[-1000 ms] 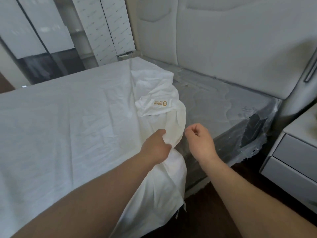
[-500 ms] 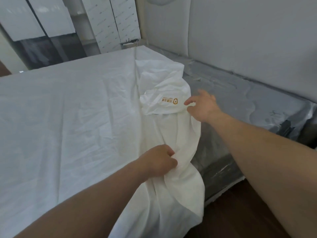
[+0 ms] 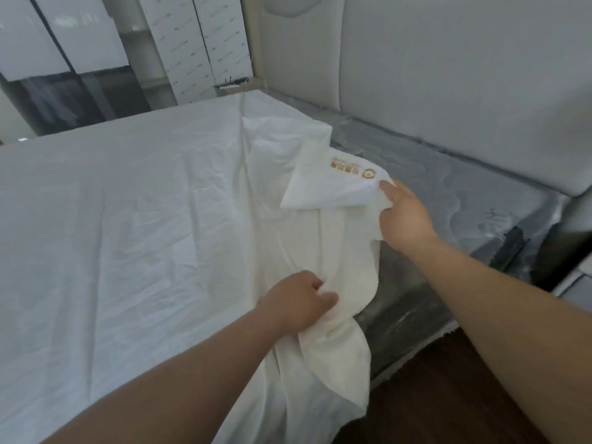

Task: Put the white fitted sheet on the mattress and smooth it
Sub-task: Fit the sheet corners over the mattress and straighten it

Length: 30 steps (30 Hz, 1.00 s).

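Note:
The white fitted sheet (image 3: 134,225) lies spread over most of the mattress, wrinkled, with its right edge bunched and folded back. A flap with a gold logo sits on top of the bunch. The grey plastic-wrapped mattress (image 3: 455,200) is bare along the headboard side. My left hand (image 3: 296,304) grips the sheet's bunched edge near the mattress side, where fabric hangs toward the floor. My right hand (image 3: 403,216) pinches the folded part just below the logo flap.
A padded light headboard (image 3: 448,65) runs along the right. A grey nightstand corner (image 3: 576,283) shows at the right edge. Dark wood floor (image 3: 448,395) lies beside the bed. Wardrobe doors and white boxes (image 3: 198,46) stand beyond the far side.
My right hand reached forward from beside the left hand to the logo flap and closed on the fabric, lifting it. My left hand kept its grip on the bunched edge.

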### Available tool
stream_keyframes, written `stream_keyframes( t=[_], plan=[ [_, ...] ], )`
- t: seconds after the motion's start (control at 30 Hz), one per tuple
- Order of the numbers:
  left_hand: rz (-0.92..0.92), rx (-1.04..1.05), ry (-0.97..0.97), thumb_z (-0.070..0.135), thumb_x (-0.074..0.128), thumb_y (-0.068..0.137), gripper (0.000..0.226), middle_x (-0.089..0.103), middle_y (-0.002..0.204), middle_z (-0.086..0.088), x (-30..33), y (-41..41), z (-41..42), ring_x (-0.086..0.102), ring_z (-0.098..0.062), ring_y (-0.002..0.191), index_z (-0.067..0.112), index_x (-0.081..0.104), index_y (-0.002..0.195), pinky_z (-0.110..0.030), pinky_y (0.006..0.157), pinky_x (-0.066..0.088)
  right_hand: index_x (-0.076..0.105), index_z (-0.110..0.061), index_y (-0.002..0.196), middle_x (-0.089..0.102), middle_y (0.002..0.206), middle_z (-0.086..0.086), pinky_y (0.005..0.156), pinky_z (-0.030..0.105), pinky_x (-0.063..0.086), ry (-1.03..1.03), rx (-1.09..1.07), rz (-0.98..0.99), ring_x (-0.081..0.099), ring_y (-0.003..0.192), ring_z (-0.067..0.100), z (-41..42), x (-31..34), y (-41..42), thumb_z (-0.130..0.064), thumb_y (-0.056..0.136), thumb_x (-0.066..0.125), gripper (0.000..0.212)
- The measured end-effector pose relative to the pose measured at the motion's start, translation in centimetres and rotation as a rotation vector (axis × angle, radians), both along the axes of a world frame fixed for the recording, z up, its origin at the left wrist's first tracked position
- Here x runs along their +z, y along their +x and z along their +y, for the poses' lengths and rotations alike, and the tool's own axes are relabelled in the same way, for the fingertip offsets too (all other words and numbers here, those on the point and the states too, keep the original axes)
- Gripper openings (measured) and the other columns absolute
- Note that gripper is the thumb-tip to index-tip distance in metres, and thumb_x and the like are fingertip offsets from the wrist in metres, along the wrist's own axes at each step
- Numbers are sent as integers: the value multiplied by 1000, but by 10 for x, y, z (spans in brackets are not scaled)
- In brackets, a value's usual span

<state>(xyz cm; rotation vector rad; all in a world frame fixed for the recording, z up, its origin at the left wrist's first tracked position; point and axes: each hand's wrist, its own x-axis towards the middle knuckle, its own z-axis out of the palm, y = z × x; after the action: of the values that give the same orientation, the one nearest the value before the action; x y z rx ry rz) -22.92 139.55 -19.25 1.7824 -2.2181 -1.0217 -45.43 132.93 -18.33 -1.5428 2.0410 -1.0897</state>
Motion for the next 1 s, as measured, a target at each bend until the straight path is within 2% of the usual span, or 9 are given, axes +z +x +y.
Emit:
stream_keyframes(
  t=[0.07, 0.17, 0.33, 0.43, 0.53, 0.63, 0.77, 0.9, 1.0],
  plan=[
    [30, -31, -48, 40, 61, 96, 35, 67, 117, 2, 2, -13, 6, 62, -18, 104, 20, 66, 123, -34, 94, 49, 36, -17, 157, 27, 165, 0, 118, 31, 31, -59, -239, -149, 37, 145, 24, 24, 5, -37, 1, 94, 40, 65],
    [99, -110, -59, 32, 61, 96, 33, 66, 118, 8, 3, -43, 21, 63, -13, 103, 25, 64, 128, -33, 92, 52, 45, -9, 146, 43, 149, 15, 110, 39, 41, -54, -522, -223, 46, 133, 36, 75, 1, -109, -9, 89, 44, 57],
    [100, -296, -86, 35, 58, 100, 41, 62, 130, 7, 0, -101, 55, 59, -11, 116, 27, 57, 140, -28, 99, 47, 42, -3, 136, 56, 128, 23, 94, 43, 48, 114, -684, -276, 56, 114, 40, 155, -27, -175, -1, 92, 54, 46],
    [107, -300, -50, 36, 58, 101, 42, 65, 130, 4, -9, -120, 66, 62, -13, 116, 24, 56, 141, -31, 102, 49, 48, -7, 133, 62, 123, 21, 86, 48, 57, 220, -629, -455, 63, 97, 34, 177, -51, -172, -11, 92, 61, 43],
    [100, -295, 16, 36, 57, 102, 36, 70, 119, 4, -16, -126, 73, 68, -12, 103, 25, 57, 137, -29, 97, 53, 36, -24, 154, 57, 132, 5, 95, 48, 55, 310, -522, -772, 62, 95, 23, 192, -60, -133, -32, 101, 60, 59],
    [-62, -320, -146, 37, 53, 103, 37, 66, 127, 6, -16, -124, 70, 62, -14, 114, 28, 57, 138, -33, 104, 48, 39, -27, 148, 57, 130, 6, 103, 51, 50, 391, -432, -977, 61, 104, 28, 188, -65, -96, -51, 100, 57, 57],
    [-262, -309, -331, 39, 49, 101, 44, 56, 136, 3, -13, -101, 59, 52, -19, 123, 27, 51, 144, -37, 101, 47, 49, -24, 140, 60, 135, 11, 95, 52, 55, 506, -347, -1165, 64, 111, 35, 168, -80, -54, -67, 91, 57, 65],
    [-455, -269, -360, 46, 50, 98, 52, 41, 146, 1, -17, -70, 58, 40, -25, 131, 25, 45, 145, -42, 100, 45, 63, -13, 130, 73, 116, 10, 98, 54, 54, 459, -282, -1282, 69, 104, 37, 149, -93, -25, -54, 93, 66, 55],
    [-451, -233, -331, 46, 53, 96, 55, 38, 148, 1, -22, -55, 59, 41, -25, 130, 24, 42, 145, -42, 99, 46, 61, -9, 129, 71, 116, 13, 98, 60, 52, 367, -366, -1309, 67, 103, 41, 142, -93, -23, -35, 89, 76, 50]
  ],
)
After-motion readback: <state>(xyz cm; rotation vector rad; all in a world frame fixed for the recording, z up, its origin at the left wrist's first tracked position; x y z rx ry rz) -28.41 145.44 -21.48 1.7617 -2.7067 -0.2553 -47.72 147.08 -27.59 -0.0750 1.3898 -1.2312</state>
